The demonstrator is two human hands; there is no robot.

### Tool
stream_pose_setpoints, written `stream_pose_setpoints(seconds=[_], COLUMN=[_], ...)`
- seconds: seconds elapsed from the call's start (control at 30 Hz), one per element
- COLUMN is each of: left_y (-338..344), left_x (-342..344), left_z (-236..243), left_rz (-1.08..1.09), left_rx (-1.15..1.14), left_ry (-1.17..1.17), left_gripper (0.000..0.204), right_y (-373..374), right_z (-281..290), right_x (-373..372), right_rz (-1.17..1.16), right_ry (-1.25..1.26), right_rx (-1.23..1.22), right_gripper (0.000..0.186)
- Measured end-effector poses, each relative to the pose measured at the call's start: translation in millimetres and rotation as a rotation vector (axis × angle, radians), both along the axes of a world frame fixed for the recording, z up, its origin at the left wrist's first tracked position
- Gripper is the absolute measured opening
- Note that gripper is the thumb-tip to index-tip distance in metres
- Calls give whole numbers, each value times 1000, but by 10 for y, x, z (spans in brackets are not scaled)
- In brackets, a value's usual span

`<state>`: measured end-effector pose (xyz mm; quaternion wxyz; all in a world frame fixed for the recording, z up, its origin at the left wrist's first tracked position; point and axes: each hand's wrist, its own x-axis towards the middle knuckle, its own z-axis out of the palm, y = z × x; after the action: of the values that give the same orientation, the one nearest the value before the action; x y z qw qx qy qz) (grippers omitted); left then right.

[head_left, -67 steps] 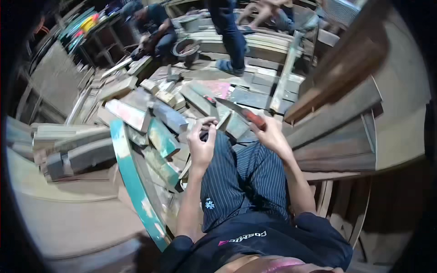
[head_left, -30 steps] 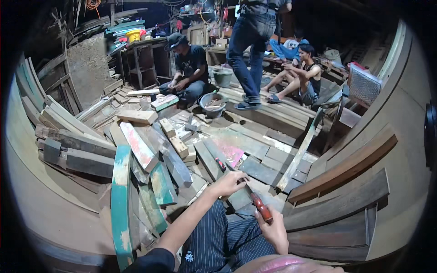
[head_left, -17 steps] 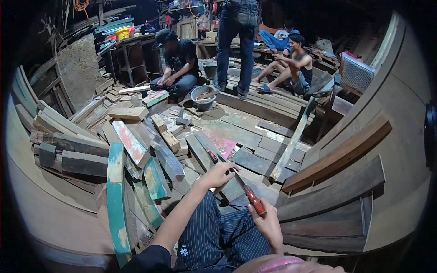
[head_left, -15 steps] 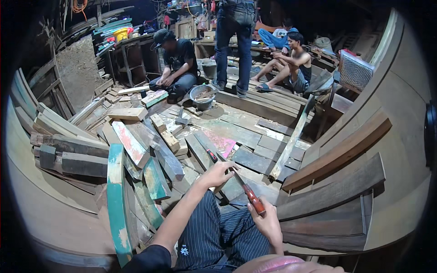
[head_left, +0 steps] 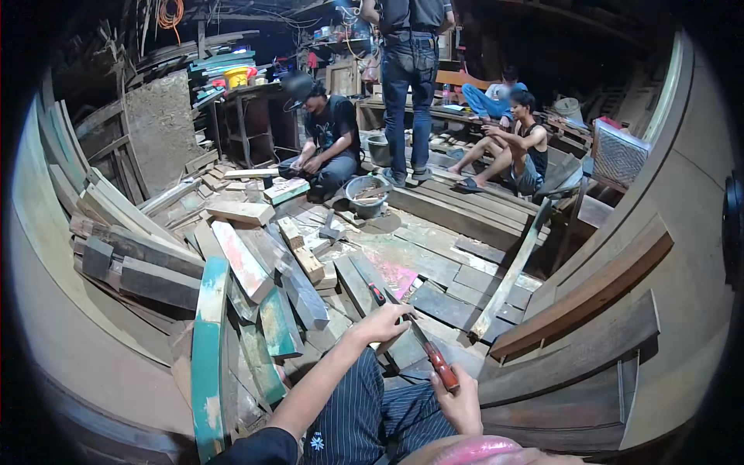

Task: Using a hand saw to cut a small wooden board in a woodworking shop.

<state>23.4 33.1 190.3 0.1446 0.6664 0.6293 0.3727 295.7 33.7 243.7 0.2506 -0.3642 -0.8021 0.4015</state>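
Observation:
In my right hand [head_left: 460, 404] is the red-brown handle of a knife [head_left: 440, 364], pointing away from me above my striped trouser legs. The fingers of my left hand [head_left: 387, 325] are bent round the upper part of its dark blade, whose tip is partly hidden by them. Just beyond them a red-and-black-handled tool [head_left: 377, 294] lies on a grey plank [head_left: 353, 279]. A pile of painted and bare wooden offcuts [head_left: 240, 260] lies to my left, with a curved teal piece [head_left: 208, 372] beside my left forearm.
Curved wooden boards [head_left: 581, 310] stand close on my right. Ahead, a person sits cross-legged [head_left: 329, 139] by a bucket of scraps [head_left: 364, 194], another stands on planks [head_left: 407, 93], and others sit at back right [head_left: 527, 139]. A yellow container [head_left: 236, 77] sits at back left.
Since the earliest frame my left hand has moved onto the blade and the view has lifted toward the room. The standing person has stopped striding, with both feet on the planks.

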Motion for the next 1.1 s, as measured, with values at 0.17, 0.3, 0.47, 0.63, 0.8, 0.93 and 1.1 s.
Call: stream_pose_setpoints(seconds=[0.17, 0.3, 0.47, 0.63, 0.8, 0.93, 1.1], left_y=[-53, -65, -45, -54, -39, -27, -39], left_x=[12, 5, -35, -43, -21, -60, -153], left_z=[48, 22, -42, 7, 15, -84, -194], left_rz=[15, 6, 4, -1, 2, 13, 23], left_rx=[-15, -44, -62, -132, -82, -77, -45], left_ry=[34, -31, 57, 48, 71, 63, 53], left_gripper=[25, 26, 27, 32, 39, 32, 34], right_y=[34, 117, 275, 390, 396, 376, 473], right_z=[-21, -96, -143, 2, 135, 137, 159], right_x=[-8, 15, 138, 303, 265, 77, -204], right_rz=[10, 52, 261, 290, 310, 302, 213], right_ry=[-19, 52, 26, -52, -79, -78, -16], right_rx=[32, -31, -147, -111, 24, 84, 70], right_gripper=[31, 34, 42, 38, 37, 36, 41])
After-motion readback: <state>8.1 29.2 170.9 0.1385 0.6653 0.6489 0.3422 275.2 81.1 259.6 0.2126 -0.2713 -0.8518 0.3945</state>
